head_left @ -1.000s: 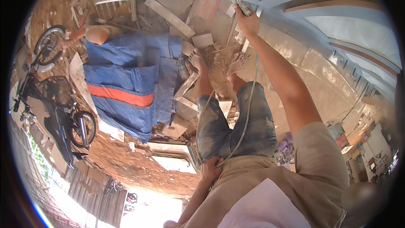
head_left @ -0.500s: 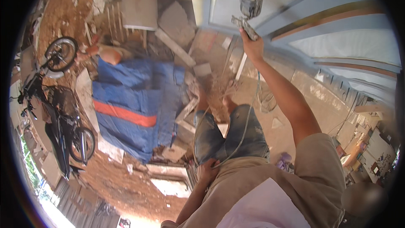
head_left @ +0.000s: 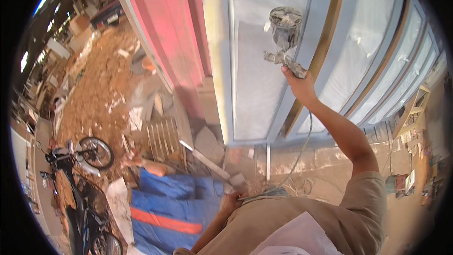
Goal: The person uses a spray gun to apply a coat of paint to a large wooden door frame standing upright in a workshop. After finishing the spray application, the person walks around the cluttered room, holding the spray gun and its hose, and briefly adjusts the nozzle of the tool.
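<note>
My right hand (head_left: 302, 87) is raised and closed round the handle of a paint-smeared spray gun (head_left: 287, 62). A dirty metal cup (head_left: 285, 30) sits on top of the gun, whose nozzle points left. From below the hand a thin hose (head_left: 302, 156) hangs down towards my waist. There my left hand (head_left: 231, 203) is closed on a length of that hose; its fingers show only in part. Behind the gun stands a blue-grey frame (head_left: 274, 130) with whitish sheeted panels (head_left: 257, 89) and brown strips (head_left: 325, 23) between its bars.
Pink-red boards (head_left: 165, 23) stand left of the frame. A blue tarp with an orange stripe (head_left: 165, 219) covers the ground at lower left, beside a parked motorcycle (head_left: 80, 198). Wood scraps and a broken slab (head_left: 208, 145) lie near the frame's foot. Coiled hose rests on the floor.
My view has tilted up towards the frame, so more of the panels and the pink-red boards shows. The spray gun stays in my right hand, and my left hand remains at my waist.
</note>
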Available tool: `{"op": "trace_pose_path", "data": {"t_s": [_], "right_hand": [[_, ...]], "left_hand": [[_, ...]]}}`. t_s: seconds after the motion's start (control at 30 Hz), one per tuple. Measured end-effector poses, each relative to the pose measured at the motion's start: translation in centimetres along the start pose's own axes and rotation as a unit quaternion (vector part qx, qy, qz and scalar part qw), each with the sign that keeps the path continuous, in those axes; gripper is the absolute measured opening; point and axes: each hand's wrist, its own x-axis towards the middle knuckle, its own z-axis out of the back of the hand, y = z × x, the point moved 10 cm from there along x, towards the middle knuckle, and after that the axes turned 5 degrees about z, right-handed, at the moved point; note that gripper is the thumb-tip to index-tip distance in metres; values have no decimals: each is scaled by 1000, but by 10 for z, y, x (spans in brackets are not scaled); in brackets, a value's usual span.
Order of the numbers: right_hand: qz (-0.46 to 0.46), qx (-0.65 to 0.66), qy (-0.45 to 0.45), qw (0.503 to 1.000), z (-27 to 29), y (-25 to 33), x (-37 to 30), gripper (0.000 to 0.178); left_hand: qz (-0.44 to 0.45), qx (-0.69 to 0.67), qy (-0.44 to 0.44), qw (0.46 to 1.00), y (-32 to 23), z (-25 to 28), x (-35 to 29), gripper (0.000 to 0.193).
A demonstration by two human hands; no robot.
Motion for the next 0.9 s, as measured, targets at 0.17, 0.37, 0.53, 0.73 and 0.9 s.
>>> {"op": "trace_pose_path", "data": {"t_s": [0.17, 0.37, 0.53, 0.73, 0.9], "right_hand": [[74, 6, -76, 994, 53, 121, 30, 45], [117, 15, -162, 980, 100, 233, 62, 51], [230, 29, -248, 941, 134, 317, 78, 46], [274, 78, -311, 907, 161, 383, 93, 47], [222, 93, -285, 928, 155, 373, 95, 48]], "left_hand": [[-73, -35, 27, 996, -30, 40, 6, 26], [-163, -57, -7, 985, -77, 88, 3, 26], [-191, -98, 4, 977, -95, 105, 0, 26], [-239, -118, -6, 964, -107, 104, 2, 26], [-229, -133, -1, 964, -103, 102, 3, 25]]}}
